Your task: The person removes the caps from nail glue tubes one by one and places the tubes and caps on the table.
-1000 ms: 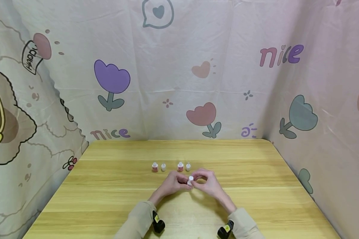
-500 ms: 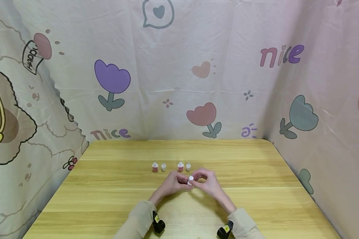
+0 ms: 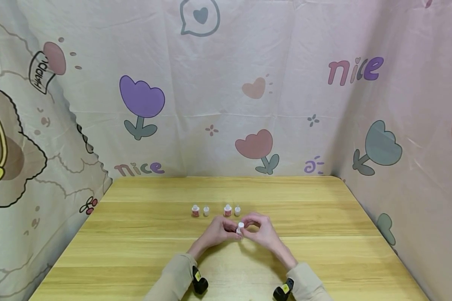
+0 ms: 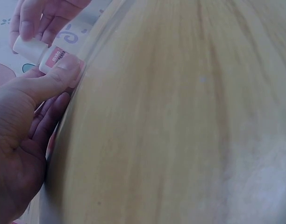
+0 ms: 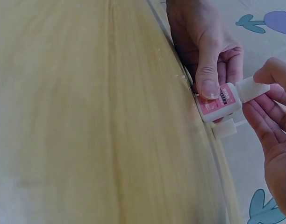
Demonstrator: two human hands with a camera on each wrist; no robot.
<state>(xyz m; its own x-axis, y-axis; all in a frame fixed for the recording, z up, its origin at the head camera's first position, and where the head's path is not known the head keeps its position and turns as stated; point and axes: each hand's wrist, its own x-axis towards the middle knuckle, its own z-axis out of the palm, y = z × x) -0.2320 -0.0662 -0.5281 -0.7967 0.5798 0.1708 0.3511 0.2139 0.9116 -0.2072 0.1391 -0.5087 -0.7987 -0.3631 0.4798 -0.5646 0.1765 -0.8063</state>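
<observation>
My left hand [image 3: 219,231] pinches the body of a small white bottle with a pink label [image 5: 217,101], its thumb lying across the label in both wrist views. The right hand [image 3: 263,230] pinches the bottle's white cap [image 3: 241,225] between thumb and fingers. The cap sits at the bottle's neck; whether it is screwed tight cannot be told. Beyond the hands stand two similar bottles, a left one [image 3: 195,211] and a right one [image 3: 227,210]. Beside each is a small white cap, one to the left [image 3: 206,211] and one to the right [image 3: 237,210], the right one with a thin stem pointing up.
A light wood-grain table [image 3: 135,242] lies under the hands. Behind it and along both sides hangs a pale curtain [image 3: 218,100] printed with flowers and words. Black wrist cameras sit on the left sleeve [image 3: 173,271] and right sleeve [image 3: 309,282].
</observation>
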